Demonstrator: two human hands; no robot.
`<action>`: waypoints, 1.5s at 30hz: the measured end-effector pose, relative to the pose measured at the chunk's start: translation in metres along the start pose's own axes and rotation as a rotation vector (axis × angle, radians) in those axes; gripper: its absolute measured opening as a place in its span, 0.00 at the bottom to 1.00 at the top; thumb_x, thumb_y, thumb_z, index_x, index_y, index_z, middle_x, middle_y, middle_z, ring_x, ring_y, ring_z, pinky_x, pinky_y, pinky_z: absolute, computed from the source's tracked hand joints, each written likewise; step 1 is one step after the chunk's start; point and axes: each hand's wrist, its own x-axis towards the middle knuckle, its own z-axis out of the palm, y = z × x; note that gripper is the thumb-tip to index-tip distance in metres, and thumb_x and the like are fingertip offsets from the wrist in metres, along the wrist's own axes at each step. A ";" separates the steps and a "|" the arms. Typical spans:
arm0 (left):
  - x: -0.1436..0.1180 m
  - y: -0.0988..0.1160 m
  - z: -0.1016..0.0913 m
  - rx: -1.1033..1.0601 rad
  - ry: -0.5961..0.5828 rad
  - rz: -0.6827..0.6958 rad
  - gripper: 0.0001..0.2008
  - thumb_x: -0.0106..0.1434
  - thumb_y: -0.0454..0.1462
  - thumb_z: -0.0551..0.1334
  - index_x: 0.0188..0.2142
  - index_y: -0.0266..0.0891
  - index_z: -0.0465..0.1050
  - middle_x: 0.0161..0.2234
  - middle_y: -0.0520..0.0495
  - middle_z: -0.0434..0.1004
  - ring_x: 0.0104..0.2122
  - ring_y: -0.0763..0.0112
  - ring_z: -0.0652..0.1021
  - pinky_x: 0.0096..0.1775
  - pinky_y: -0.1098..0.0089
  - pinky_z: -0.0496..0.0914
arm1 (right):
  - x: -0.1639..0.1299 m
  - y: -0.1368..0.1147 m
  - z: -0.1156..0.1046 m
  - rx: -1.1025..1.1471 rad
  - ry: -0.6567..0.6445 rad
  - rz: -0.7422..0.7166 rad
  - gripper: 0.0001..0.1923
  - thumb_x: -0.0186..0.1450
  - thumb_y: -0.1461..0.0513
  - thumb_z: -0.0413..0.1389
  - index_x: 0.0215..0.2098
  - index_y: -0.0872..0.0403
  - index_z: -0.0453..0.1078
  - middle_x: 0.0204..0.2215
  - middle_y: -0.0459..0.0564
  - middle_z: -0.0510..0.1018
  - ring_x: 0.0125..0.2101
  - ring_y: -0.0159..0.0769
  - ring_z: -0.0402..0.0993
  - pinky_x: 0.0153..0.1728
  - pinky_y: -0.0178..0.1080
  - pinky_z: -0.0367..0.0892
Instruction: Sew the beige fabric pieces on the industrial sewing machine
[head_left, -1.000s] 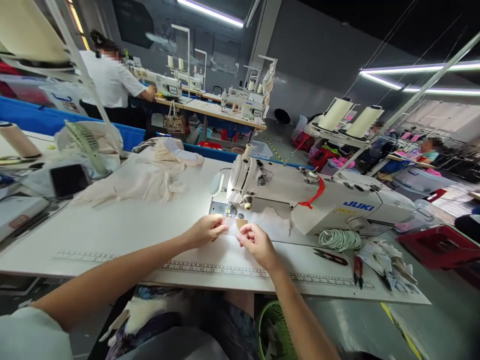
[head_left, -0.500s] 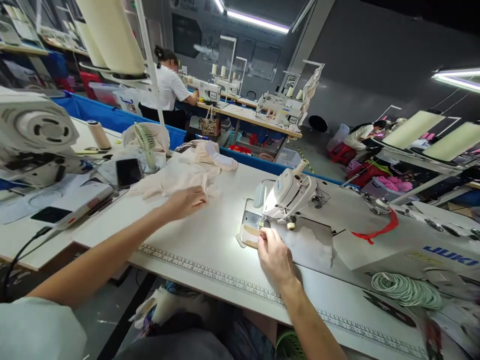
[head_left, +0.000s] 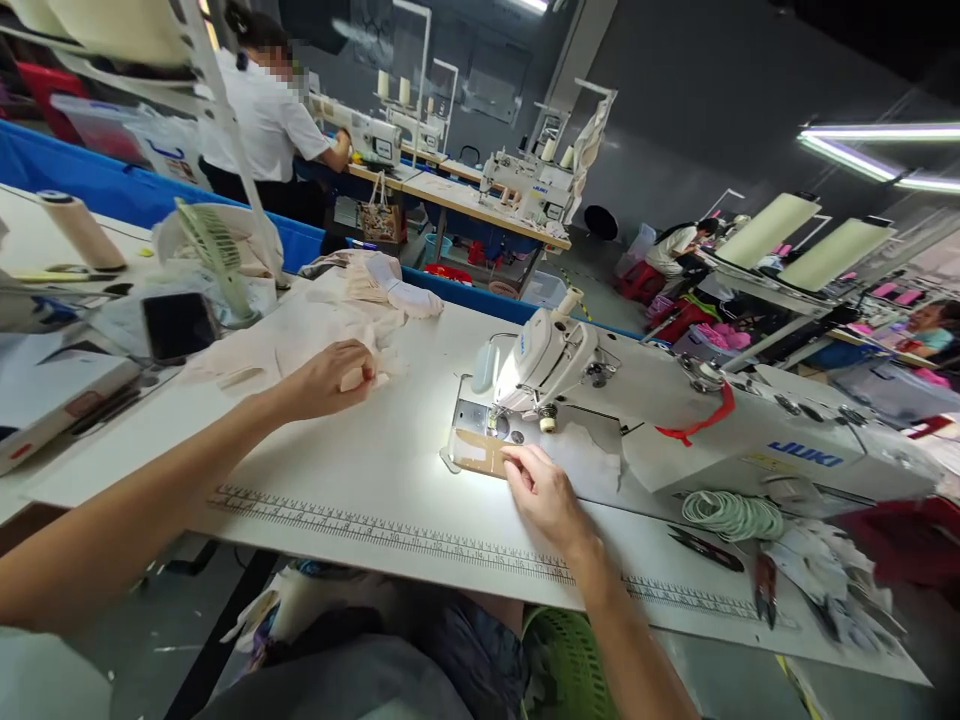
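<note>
My left hand is above the white table at the front edge of a heap of pale pink fabric pieces. Its fingers are curled in towards the thumb, and a small pale patch shows at them; whether it is a held piece is unclear. My right hand is at the front of the sewing machine's lit bed. Thumb and forefinger meet at the right end of a tan cover plate, below the needle area. Anything pinched there is too small to name. A pale cloth lies right of the needle.
A printed ruler runs along the table's front edge. On the right are coiled green cord, thread snips and scraps. At left stand a phone, small fan and thread cone. A co-worker sits beyond.
The camera view has swung right, so the scene sits further left. My right hand has shifted slightly right along the tan plate, uncovering more of it. My left hand stays by the fabric heap.
</note>
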 end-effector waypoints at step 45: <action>0.071 0.106 0.095 -0.148 -0.549 -0.362 0.05 0.61 0.36 0.59 0.31 0.41 0.74 0.32 0.51 0.81 0.33 0.65 0.78 0.33 0.69 0.66 | -0.003 -0.016 0.007 -0.427 -0.127 -0.160 0.19 0.76 0.59 0.46 0.56 0.53 0.73 0.37 0.52 0.73 0.33 0.36 0.69 0.29 0.36 0.60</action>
